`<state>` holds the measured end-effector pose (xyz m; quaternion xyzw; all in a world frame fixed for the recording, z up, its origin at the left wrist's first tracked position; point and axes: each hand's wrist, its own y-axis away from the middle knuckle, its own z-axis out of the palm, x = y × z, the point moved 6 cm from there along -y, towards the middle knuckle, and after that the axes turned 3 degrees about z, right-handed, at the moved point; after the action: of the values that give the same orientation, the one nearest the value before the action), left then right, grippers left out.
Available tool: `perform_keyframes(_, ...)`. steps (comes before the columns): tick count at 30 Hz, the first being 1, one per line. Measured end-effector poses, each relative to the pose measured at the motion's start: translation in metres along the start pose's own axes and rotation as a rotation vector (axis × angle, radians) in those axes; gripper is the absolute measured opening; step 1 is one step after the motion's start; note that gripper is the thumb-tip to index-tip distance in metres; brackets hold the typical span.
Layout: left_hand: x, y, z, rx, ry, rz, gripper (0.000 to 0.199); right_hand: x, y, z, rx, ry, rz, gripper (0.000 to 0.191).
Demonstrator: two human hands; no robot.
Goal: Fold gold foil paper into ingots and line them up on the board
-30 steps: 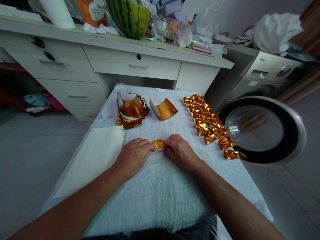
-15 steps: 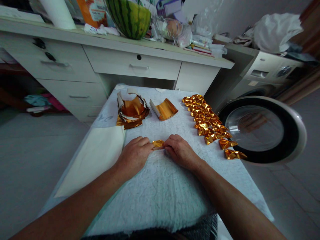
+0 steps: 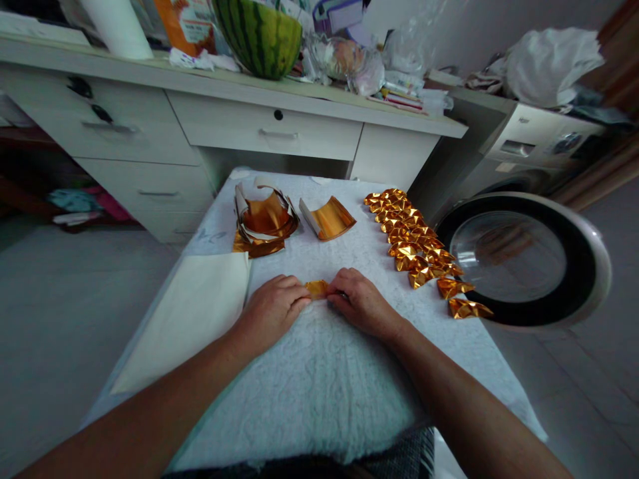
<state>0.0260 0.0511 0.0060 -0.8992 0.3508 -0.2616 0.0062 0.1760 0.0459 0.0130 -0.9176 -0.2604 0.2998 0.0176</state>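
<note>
Between my two hands a small folded piece of gold foil paper (image 3: 316, 289) lies low over the cloth-covered table (image 3: 319, 386). My left hand (image 3: 274, 303) pinches its left end, and my right hand (image 3: 357, 299) pinches the right end. Beyond them sits a curled sheet of gold foil paper (image 3: 329, 218). To its left is a stack of curled gold foil sheets (image 3: 264, 216) with pale backs. Several folded gold foil ingots (image 3: 414, 236) stand in rows at the right, and a lone ingot (image 3: 468, 309) lies nearest on that side.
A large cream paper sheet (image 3: 190, 319) lies at the table's left, near my left forearm. Behind the table runs a white counter with drawers (image 3: 279, 126), bearing a cut watermelon (image 3: 259, 40) and bags. A washing machine's open round door (image 3: 519, 259) stands close to the right edge.
The foil piece between my hands looks flatter and more squared now. My left fingers have shifted slightly along its end. Everything else stays in place.
</note>
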Motion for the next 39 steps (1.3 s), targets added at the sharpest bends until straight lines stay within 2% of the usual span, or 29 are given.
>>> perform_keyframes(7,-0.005,-0.001,-0.003,-0.024,-0.058,-0.124,0.021,-0.001,-0.002,0.000,-0.017,0.046,0.082,0.007)
perform_keyframes(14,-0.007,-0.002,0.000,-0.023,-0.097,-0.157,0.018,0.002,-0.005,0.006,-0.031,0.214,0.134,0.020)
perform_keyframes(19,-0.007,-0.001,0.000,0.007,-0.080,-0.209,0.007,0.003,-0.006,0.007,-0.037,0.283,0.166,0.018)
perform_keyframes(27,-0.011,0.001,-0.002,0.038,-0.123,-0.236,0.010,0.004,-0.007,0.007,-0.031,0.286,0.192,0.011)
perform_keyframes(33,-0.014,-0.001,-0.003,0.069,-0.046,-0.243,0.011,0.004,-0.007,0.008,-0.029,0.290,0.194,0.012)
perform_keyframes(39,-0.014,-0.002,0.001,0.070,0.187,-0.257,0.008,0.005,-0.007,0.008,-0.022,0.257,0.188,0.012)
